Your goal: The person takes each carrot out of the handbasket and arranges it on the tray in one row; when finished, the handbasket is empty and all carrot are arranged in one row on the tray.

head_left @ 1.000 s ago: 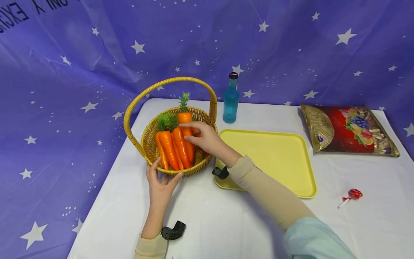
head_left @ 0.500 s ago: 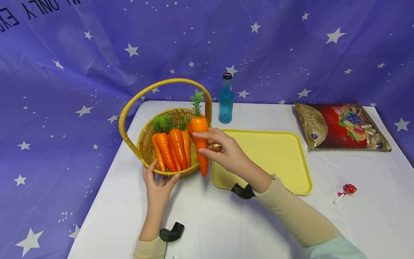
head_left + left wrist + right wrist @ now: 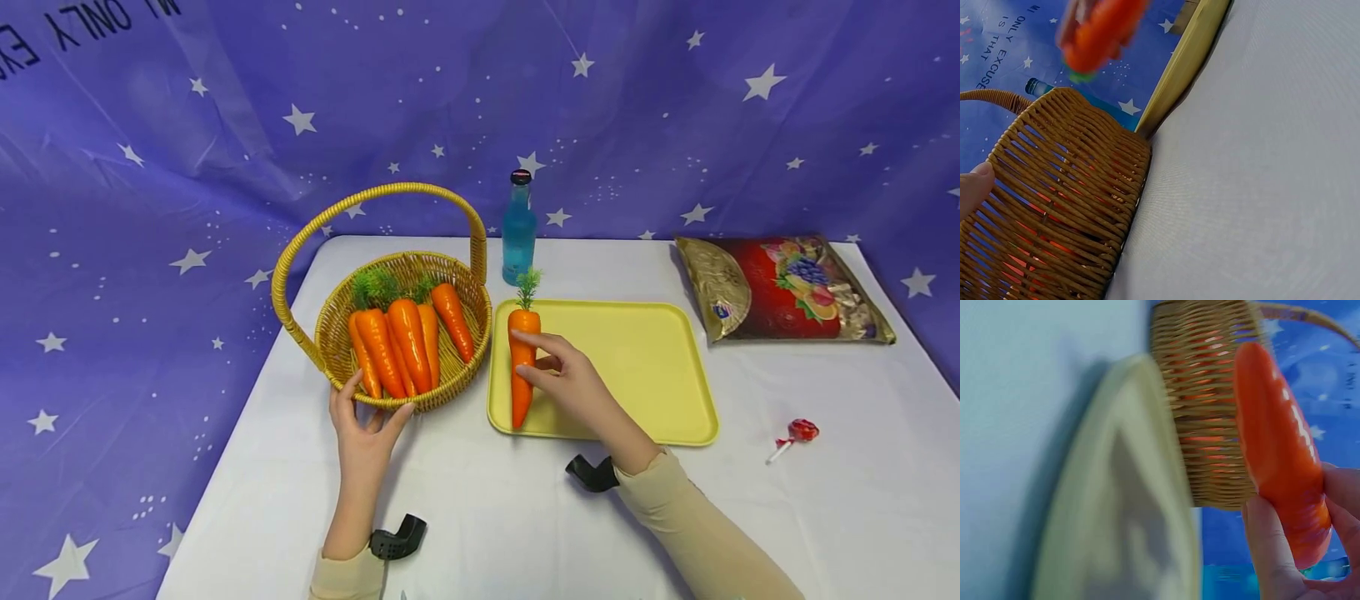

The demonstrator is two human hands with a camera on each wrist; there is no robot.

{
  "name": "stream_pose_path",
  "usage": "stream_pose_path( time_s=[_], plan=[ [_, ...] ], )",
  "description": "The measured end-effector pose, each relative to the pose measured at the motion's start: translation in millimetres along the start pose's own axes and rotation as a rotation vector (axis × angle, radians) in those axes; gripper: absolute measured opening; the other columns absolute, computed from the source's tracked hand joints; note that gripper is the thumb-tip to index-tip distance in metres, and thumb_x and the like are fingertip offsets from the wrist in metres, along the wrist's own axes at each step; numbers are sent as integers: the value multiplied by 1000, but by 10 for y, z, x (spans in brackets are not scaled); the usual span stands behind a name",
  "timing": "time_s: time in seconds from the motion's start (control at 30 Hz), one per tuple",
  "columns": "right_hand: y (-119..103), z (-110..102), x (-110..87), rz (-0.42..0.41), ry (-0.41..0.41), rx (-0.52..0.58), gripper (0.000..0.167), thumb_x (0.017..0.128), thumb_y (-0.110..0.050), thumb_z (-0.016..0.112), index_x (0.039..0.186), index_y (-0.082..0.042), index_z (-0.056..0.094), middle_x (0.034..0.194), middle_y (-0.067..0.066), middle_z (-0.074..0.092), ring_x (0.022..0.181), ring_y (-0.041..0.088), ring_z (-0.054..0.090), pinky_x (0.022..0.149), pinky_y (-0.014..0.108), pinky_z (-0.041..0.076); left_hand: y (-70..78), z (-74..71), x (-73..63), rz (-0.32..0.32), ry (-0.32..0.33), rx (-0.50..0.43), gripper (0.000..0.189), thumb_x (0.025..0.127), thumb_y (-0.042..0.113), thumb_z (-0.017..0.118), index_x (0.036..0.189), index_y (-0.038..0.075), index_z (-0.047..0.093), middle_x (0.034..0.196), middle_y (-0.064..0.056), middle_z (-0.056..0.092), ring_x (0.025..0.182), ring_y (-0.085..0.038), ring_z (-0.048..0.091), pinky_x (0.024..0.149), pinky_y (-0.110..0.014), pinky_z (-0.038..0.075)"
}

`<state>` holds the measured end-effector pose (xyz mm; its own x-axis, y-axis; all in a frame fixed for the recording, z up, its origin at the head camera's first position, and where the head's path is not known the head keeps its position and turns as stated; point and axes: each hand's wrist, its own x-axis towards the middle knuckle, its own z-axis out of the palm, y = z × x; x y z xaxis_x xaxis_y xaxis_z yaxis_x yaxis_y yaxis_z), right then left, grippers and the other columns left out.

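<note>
- Right hand (image 3: 567, 373) pinches the held carrot (image 3: 521, 353) between thumb and fingers, above the 9 o'clock side of the yellow tray (image 3: 637, 375), leaves towards 12 o'clock.
- Left hand (image 3: 365, 443), fingers spread wide, touches the basket (image 3: 459, 385) at its 6 o'clock rim.
- Other carrots (image 3: 407, 336) lie in the basket.
- From the tray: bottle (image 3: 518, 242) at 11 o'clock, bag (image 3: 787, 292) at 2, lollipop (image 3: 802, 431) at 4.

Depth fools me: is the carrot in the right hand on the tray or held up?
Held up: the right hand pinches the carrot, and the left wrist view shows backdrop between carrot and tray.
</note>
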<state>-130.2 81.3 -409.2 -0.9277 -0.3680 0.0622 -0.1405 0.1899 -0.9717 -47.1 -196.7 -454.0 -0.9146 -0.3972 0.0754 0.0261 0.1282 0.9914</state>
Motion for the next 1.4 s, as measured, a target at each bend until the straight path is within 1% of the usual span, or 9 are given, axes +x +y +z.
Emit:
stream_pose_path(
  time_s=[0.17, 0.33, 0.57, 0.83, 0.97, 1.1, 1.23, 1.3, 1.4],
  plan=[
    [246, 120, 157, 75, 10, -2, 46, 90, -11, 69, 135, -17, 58, 132, 12, 50, 94, 30, 62, 75, 40, 56, -6, 4, 4, -8, -2, -21, 83, 80, 5, 79, 147, 10, 31, 157, -9, -14, 143, -29, 11, 105, -51, 33],
    [327, 229, 270, 97, 37, -155, 44, 90, -13, 70, 132, -18, 62, 130, 13, 51, 93, 26, 63, 73, 31, 55, -17, 15, 3, -9, -3, -21, 82, 80, 4, 79, 146, 9, 31, 157, -9, -13, 143, -29, 11, 106, -51, 33],
    [332, 316, 357, 79, 64, -280, 40, 88, -14, 72, 127, -14, 65, 129, 16, 54, 100, 30, 63, 78, 33, 55, -25, 11, 1, -14, 2, -18, 83, 79, 5, 80, 146, 11, 32, 157, -6, -11, 143, -25, 12, 106, -49, 34],
    [253, 357, 373, 55, 62, -519, 37, 87, -21, 74, 123, -14, 68, 126, 18, 55, 89, 25, 60, 77, 36, 51, -20, 0, -3, -8, 1, -16, 83, 80, 7, 80, 147, 10, 31, 157, -6, -11, 143, -26, 12, 106, -50, 33],
    [225, 368, 371, 64, 42, -582, 38, 89, -25, 71, 125, -15, 67, 127, 18, 55, 86, 24, 60, 74, 36, 51, -18, -3, -9, -4, 3, -10, 83, 80, 7, 79, 147, 10, 31, 157, -7, -11, 143, -26, 12, 106, -50, 33],
    [198, 347, 360, 81, 1, -623, 36, 94, -27, 65, 128, -17, 65, 129, 18, 55, 90, 24, 60, 75, 36, 52, -24, -2, -13, -1, 2, -14, 82, 81, 6, 79, 147, 10, 31, 157, -6, -12, 143, -26, 12, 106, -50, 33],
    [112, 283, 362, 105, -76, -656, 35, 97, -26, 60, 131, -20, 63, 131, 17, 55, 96, 27, 60, 78, 38, 50, -25, -1, -7, 7, 1, -14, 81, 81, 7, 78, 147, 11, 31, 157, -5, -12, 143, -25, 11, 106, -51, 33],
    [52, 245, 360, 114, -107, -679, 35, 97, -26, 60, 132, -21, 62, 133, 20, 53, 106, 32, 58, 85, 43, 49, -19, 1, -6, 11, 3, -11, 81, 81, 7, 78, 147, 11, 31, 157, -5, -12, 143, -25, 11, 106, -51, 33],
    [-66, 182, 342, 128, -109, -715, 36, 96, -27, 60, 132, -22, 62, 138, 24, 48, 122, 39, 49, 98, 52, 42, -13, 8, -4, 19, 1, -17, 81, 81, 7, 78, 147, 11, 32, 157, -4, -11, 143, -25, 12, 105, -51, 34]
  ],
)
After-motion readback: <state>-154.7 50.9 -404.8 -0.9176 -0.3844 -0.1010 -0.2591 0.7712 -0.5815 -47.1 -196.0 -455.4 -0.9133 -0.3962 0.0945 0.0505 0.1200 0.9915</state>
